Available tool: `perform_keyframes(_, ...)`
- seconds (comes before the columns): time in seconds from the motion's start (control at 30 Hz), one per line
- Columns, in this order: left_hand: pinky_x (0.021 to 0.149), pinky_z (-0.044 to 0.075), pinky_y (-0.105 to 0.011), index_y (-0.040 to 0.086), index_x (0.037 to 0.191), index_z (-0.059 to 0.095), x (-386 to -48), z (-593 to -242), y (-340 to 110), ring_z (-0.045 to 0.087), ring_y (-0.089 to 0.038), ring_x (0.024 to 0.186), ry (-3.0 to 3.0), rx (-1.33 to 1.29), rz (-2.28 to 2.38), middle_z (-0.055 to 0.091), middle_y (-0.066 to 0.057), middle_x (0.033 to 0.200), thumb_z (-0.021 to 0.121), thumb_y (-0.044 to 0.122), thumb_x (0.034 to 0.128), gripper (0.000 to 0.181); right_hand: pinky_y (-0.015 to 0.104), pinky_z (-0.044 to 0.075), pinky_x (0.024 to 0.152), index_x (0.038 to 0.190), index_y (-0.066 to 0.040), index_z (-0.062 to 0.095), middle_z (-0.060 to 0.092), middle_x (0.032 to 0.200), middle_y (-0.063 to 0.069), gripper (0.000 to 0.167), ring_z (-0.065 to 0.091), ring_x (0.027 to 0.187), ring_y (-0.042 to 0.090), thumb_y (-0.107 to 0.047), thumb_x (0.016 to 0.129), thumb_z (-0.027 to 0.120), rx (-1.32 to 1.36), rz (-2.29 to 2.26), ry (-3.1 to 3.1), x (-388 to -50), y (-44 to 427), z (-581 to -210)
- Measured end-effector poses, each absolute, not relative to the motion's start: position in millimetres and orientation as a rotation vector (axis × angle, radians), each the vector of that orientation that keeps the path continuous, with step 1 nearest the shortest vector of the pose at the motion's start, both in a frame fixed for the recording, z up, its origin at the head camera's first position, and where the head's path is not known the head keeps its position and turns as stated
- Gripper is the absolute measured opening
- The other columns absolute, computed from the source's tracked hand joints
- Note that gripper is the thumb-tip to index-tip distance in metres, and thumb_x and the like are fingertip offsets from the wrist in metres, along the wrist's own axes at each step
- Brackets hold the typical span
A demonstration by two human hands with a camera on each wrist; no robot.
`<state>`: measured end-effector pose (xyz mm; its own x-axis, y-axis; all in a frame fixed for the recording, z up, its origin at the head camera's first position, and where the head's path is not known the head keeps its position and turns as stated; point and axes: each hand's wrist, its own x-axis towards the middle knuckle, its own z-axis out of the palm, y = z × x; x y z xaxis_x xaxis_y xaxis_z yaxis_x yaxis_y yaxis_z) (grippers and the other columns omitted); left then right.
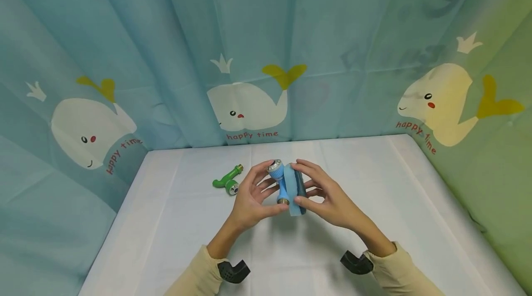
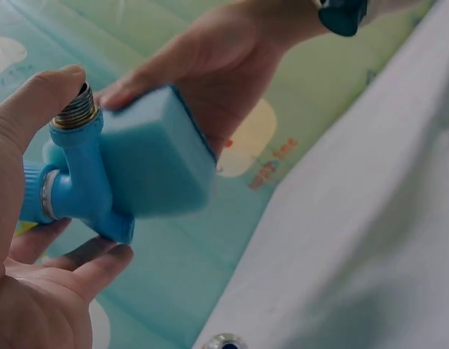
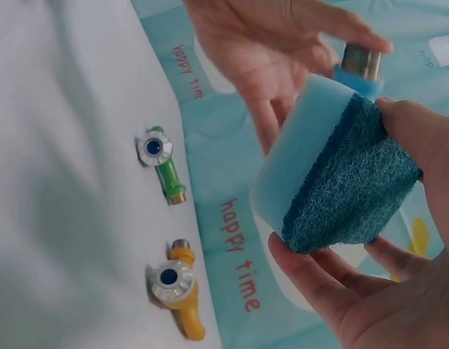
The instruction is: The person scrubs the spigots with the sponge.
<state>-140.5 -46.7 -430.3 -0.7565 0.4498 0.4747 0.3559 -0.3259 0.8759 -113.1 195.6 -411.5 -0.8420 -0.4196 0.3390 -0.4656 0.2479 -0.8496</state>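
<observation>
My left hand (image 1: 250, 201) grips a small blue faucet (image 1: 282, 190), its thumb on the threaded brass end and its fingers around the other side. In the left wrist view, the body of the blue faucet (image 2: 84, 178) shows, with part of its knob covered by the hand. Between thumb and fingers, my right hand (image 1: 334, 201) holds a sponge (image 1: 292, 192). A light blue foam layer and a darker scouring layer make up the sponge (image 3: 348, 174). The foam side faces the faucet and appears to touch it. Both things are held above the white table.
On the white table (image 1: 187, 250), a green faucet (image 1: 226, 179) lies left of the hands. A yellow faucet (image 3: 182, 291) shows near it in the right wrist view. Blue curtain (image 1: 174, 56) with whale prints stands along the table's back and sides.
</observation>
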Motion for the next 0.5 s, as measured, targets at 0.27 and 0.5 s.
perform_keyframes(0.27,0.106,0.05,-0.047,0.003,0.152,0.037,-136.2,-433.9,-47.6,0.054,-0.044,0.131,1.779,1.07,2.268,0.042,-0.024,0.15,0.09,0.004,0.0781,0.091,0.035,0.061,0.088,0.155,-0.028,0.044,0.034,0.162,0.002,0.071,0.069,0.105,0.019,-0.013,0.094,0.077,0.778,1.656,-2.464,-113.9,198.2,-414.8)
perform_keyframes(0.5,0.105,0.052,-0.047,0.002,0.15,0.037,-133.4,-434.9,-46.7,0.057,-0.044,0.126,1.882,1.102,2.237,0.039,-0.022,0.15,0.09,0.007,0.0791,0.088,0.035,0.062,0.086,0.155,-0.025,0.045,0.037,0.16,0.004,0.069,0.069,0.101,0.017,-0.015,0.094,0.077,0.817,1.609,-2.489,-112.1,199.1,-414.6)
